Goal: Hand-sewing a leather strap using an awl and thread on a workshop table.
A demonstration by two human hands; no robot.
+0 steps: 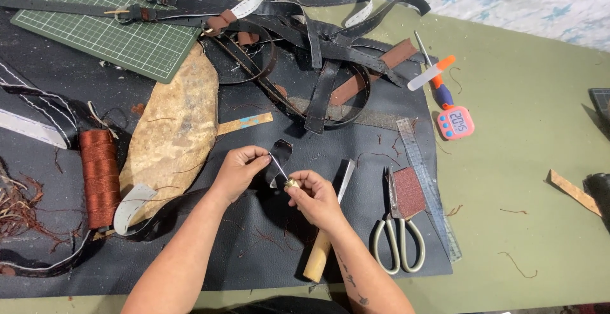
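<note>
Left hand (238, 173) pinches a small curved black leather piece (280, 153) up off the surface, steadying it for the tool. Right hand (316, 196) has its grip clenched on an awl (284, 175) by the brass collar, thin point angled up-left against the leather. Both sit over the dark leather mat (356, 238) that shields the green surface (527, 136). Wooden-handled chisel (325, 234) lies just under the right wrist, scissors (399, 234) and a sanding block (408, 192) near on the right, rust thread spool (100, 175) left, within reach.
</note>
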